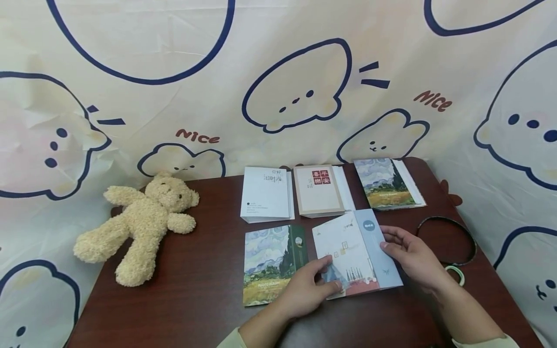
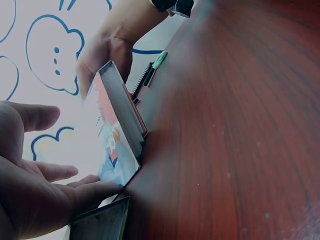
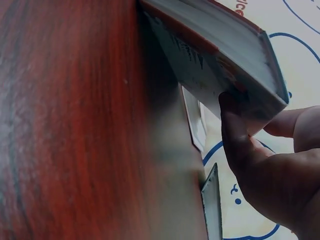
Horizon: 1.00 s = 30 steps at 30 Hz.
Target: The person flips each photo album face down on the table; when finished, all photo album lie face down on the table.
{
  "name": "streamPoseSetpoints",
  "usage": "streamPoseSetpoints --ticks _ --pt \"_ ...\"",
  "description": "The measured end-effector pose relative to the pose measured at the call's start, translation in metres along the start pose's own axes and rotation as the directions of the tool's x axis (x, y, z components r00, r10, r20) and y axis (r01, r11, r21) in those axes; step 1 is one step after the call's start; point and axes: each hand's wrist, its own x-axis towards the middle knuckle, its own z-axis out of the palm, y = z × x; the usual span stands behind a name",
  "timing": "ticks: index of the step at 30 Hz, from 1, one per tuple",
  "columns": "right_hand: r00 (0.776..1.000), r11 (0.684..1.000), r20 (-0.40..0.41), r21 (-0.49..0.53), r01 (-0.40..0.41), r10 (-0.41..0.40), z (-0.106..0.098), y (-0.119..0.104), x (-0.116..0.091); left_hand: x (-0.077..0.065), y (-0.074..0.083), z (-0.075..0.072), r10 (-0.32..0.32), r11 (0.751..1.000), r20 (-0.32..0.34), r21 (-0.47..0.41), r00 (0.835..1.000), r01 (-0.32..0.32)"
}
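Note:
A photo album with a white and pale-blue cover and a pink lower edge is tilted up over the table's right half. My right hand pinches its right side, thumb on one face and fingers round the other, as the right wrist view shows on the album. My left hand is at the opposite edge, fingers loosely spread. In the left wrist view its fingertips touch the album's edge while the thumb stands apart. Just left lies a painted-landscape album with a green spine, partly behind the left hand.
Behind stand a white album, a beige album and another landscape album. A plush bear lies at the left. On the right are a black hoop and a pale-green ring. A patterned cloth hangs behind the table.

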Motion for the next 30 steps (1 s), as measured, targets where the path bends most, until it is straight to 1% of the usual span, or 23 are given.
streamPoseSetpoints --ticks 3,6,8,11,15,18,21,24,26,30 --pt "1.0 1.0 0.005 0.016 -0.006 0.006 0.001 0.004 0.002 0.0 0.0 -0.001 -0.012 1.0 0.006 -0.005 1.0 0.012" --pt "1.0 1.0 -0.004 -0.001 -0.019 0.019 0.001 0.008 0.003 0.0 0.0 0.0 -0.016 1.0 0.005 -0.002 1.0 0.016" --pt "0.999 0.999 -0.014 -0.043 -0.031 0.031 0.002 0.009 0.004 -0.001 0.001 -0.001 -0.018 1.0 0.006 -0.006 1.0 0.018" --pt "0.998 0.988 -0.035 -0.146 -0.053 0.048 0.002 0.009 0.005 -0.001 0.001 -0.001 -0.017 1.0 0.013 -0.022 1.0 0.017" --pt "0.998 0.955 -0.048 -0.293 -0.057 0.045 0.001 0.009 0.005 -0.001 0.002 -0.002 -0.013 0.999 0.017 -0.033 1.0 0.014" --pt "0.998 0.932 -0.042 -0.36 -0.052 0.04 0.001 0.008 0.006 -0.002 0.001 -0.003 -0.014 1.0 0.015 -0.02 1.0 0.014" --pt "1.0 0.9 -0.026 -0.434 -0.021 0.011 0.002 0.008 0.007 -0.002 0.001 -0.004 -0.014 1.0 0.02 -0.018 1.0 0.014" --pt "1.0 0.858 0.0 -0.513 0.026 -0.031 0.003 0.007 0.008 -0.002 0.001 -0.007 -0.012 0.999 0.033 -0.032 0.999 0.013" --pt "0.999 0.834 0.011 -0.55 0.045 -0.047 0.004 0.007 0.008 -0.002 0.001 -0.009 -0.013 0.999 0.043 -0.04 0.999 0.014" --pt "0.999 0.813 0.021 -0.579 0.05 -0.047 0.008 0.008 0.009 -0.004 0.003 -0.013 -0.013 0.999 0.059 -0.039 0.998 0.015"
